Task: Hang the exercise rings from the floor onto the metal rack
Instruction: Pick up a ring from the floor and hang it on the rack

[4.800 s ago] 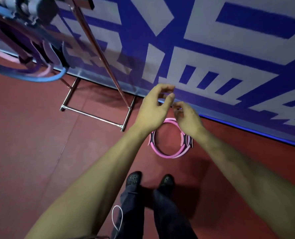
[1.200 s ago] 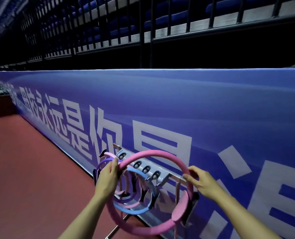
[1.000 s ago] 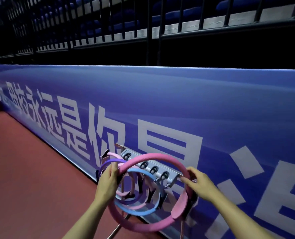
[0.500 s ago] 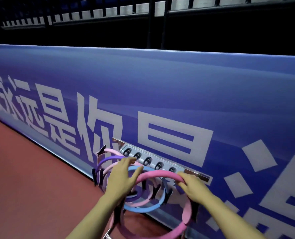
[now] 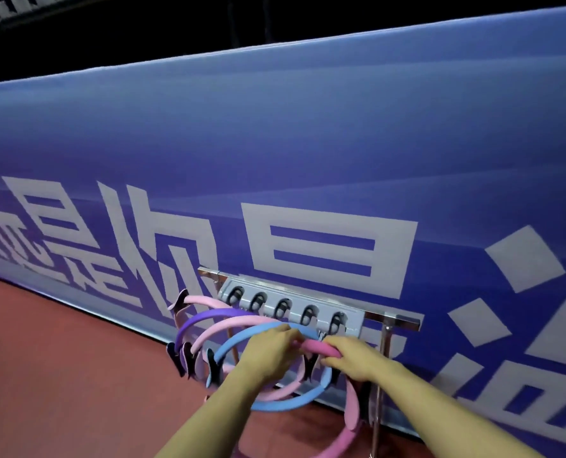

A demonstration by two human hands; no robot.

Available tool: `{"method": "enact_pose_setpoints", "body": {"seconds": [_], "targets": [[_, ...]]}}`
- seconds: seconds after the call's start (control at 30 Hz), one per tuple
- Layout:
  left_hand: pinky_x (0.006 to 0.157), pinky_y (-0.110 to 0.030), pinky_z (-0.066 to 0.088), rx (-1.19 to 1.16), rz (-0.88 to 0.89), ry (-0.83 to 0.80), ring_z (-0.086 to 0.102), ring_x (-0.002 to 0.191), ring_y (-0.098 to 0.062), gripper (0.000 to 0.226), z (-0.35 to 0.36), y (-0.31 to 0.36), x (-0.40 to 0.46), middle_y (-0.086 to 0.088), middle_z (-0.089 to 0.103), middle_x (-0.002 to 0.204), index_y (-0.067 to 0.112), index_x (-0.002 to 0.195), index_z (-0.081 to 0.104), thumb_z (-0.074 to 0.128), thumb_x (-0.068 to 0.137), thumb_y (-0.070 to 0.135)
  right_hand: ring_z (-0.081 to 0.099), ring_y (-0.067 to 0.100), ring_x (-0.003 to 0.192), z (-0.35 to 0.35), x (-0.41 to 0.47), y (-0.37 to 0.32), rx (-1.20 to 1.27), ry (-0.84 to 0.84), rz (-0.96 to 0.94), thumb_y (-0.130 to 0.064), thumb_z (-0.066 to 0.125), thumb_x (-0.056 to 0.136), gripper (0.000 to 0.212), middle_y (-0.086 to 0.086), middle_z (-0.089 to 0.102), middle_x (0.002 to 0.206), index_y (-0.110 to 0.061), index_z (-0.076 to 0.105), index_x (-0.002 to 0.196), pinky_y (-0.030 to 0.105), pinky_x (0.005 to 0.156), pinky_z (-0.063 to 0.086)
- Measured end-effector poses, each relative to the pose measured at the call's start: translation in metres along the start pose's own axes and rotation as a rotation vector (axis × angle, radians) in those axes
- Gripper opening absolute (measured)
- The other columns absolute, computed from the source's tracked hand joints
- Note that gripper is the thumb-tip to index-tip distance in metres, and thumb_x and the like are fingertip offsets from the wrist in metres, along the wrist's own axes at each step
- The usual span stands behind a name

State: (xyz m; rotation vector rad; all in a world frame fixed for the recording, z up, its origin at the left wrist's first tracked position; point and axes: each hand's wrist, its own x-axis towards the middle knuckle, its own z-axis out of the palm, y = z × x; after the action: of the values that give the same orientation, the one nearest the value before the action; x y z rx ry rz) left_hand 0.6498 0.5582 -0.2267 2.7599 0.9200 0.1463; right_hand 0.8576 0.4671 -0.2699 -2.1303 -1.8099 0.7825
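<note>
Both hands gripped the top arc of a bright pink exercise ring (image 5: 314, 348), just below the right end of the grey hook bar of the metal rack (image 5: 291, 307). The left hand (image 5: 268, 352) had its fingers curled together over the ring from the left; the right hand (image 5: 351, 358) had its fingers clamped on it from the right. The ring's lower part hung down at the near right, with a pink pad (image 5: 351, 408) on its side, close to the rack's upright post (image 5: 379, 391). To the left, a blue ring (image 5: 268, 406), a pale pink ring (image 5: 215, 330) and a purple ring (image 5: 209, 317) hung from the rack. Behind stood a blue banner (image 5: 308, 160) with white characters, above the red floor (image 5: 60, 375).
</note>
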Motion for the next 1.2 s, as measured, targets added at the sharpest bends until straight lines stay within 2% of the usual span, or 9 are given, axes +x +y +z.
{"method": "enact_pose_setpoints", "body": {"seconds": [0.13,0.23,0.3,0.4,0.5,0.77,0.93,1.07,1.2], "targets": [[0.077,-0.039,0.046,0.041,0.046,-0.053,0.064,0.101,-0.026,0.032,0.009,-0.011,0.018,0.000,0.065,0.111,0.022,0.109,0.065,0.043,0.100,0.043,0.060,0.019,0.099,-0.003,0.020,0.001,-0.053,0.008,0.023,-0.052,0.066,0.084,0.030,-0.006,0.059,0.105,-0.035,0.063,0.109,0.040,0.088,0.050],[0.076,-0.044,0.050,0.057,0.058,-0.089,0.065,0.095,-0.029,0.032,0.016,-0.016,0.034,-0.001,0.066,0.102,0.020,0.097,0.063,0.043,0.099,0.046,0.057,0.016,0.102,-0.004,0.029,-0.001,-0.012,0.063,0.061,-0.044,0.072,0.083,0.032,-0.010,0.052,0.104,-0.037,0.065,0.113,0.034,0.089,0.047],[0.076,-0.043,0.053,0.061,0.084,-0.125,0.067,0.093,-0.028,0.032,0.019,-0.019,0.046,0.001,0.067,0.098,0.023,0.094,0.064,0.043,0.099,0.047,0.059,0.013,0.099,-0.001,0.033,0.001,0.025,0.093,0.121,-0.040,0.077,0.080,0.034,-0.014,0.058,0.102,-0.036,0.065,0.111,0.030,0.087,0.049],[0.073,-0.039,0.047,0.111,0.154,-0.203,0.066,0.097,-0.031,0.029,0.022,-0.024,0.062,-0.006,0.070,0.104,0.021,0.097,0.067,0.045,0.099,0.040,0.064,0.009,0.094,0.008,0.038,0.005,0.113,0.096,0.203,-0.034,0.081,0.078,0.035,-0.012,0.068,0.104,-0.034,0.065,0.109,0.026,0.087,0.052],[0.075,-0.041,0.046,0.172,0.186,-0.230,0.065,0.102,-0.036,0.029,0.026,-0.031,0.078,-0.010,0.069,0.111,0.018,0.102,0.067,0.046,0.098,0.038,0.067,0.008,0.096,0.016,0.044,0.006,0.138,0.097,0.255,-0.031,0.076,0.085,0.029,-0.010,0.071,0.108,-0.032,0.067,0.112,0.029,0.092,0.054],[0.082,-0.039,0.048,0.140,0.314,-0.267,0.064,0.105,-0.031,0.035,0.032,-0.057,0.110,-0.003,0.071,0.110,0.023,0.105,0.066,0.051,0.093,0.052,0.069,0.010,0.090,0.016,0.059,0.009,0.181,0.114,0.332,-0.032,0.079,0.082,0.023,-0.014,0.068,0.091,-0.034,0.068,0.103,0.031,0.089,0.055],[0.086,-0.042,0.053,0.067,0.393,-0.246,0.065,0.107,-0.027,0.043,0.036,-0.066,0.123,0.001,0.069,0.117,0.031,0.114,0.064,0.043,0.087,0.056,0.068,0.008,0.085,0.014,0.061,0.015,0.190,0.157,0.373,-0.031,0.078,0.081,0.021,-0.015,0.067,0.086,-0.037,0.065,0.096,0.031,0.087,0.056],[0.084,-0.039,0.053,0.081,0.395,-0.210,0.066,0.105,-0.027,0.038,0.042,-0.066,0.134,0.001,0.070,0.115,0.032,0.117,0.062,0.050,0.090,0.057,0.065,0.009,0.095,0.015,0.065,0.019,0.137,0.256,0.403,-0.036,0.075,0.084,0.024,-0.014,0.066,0.100,-0.035,0.069,0.107,0.031,0.089,0.053],[0.080,-0.039,0.055,0.147,0.385,-0.175,0.068,0.094,-0.031,0.050,0.054,-0.067,0.141,-0.002,0.073,0.101,0.028,0.107,0.064,0.045,0.086,0.069,0.061,0.014,0.106,0.021,0.073,0.020,0.019,0.309,0.412,-0.038,0.075,0.085,0.028,-0.015,0.056,0.103,-0.033,0.071,0.112,0.033,0.093,0.050]]}}
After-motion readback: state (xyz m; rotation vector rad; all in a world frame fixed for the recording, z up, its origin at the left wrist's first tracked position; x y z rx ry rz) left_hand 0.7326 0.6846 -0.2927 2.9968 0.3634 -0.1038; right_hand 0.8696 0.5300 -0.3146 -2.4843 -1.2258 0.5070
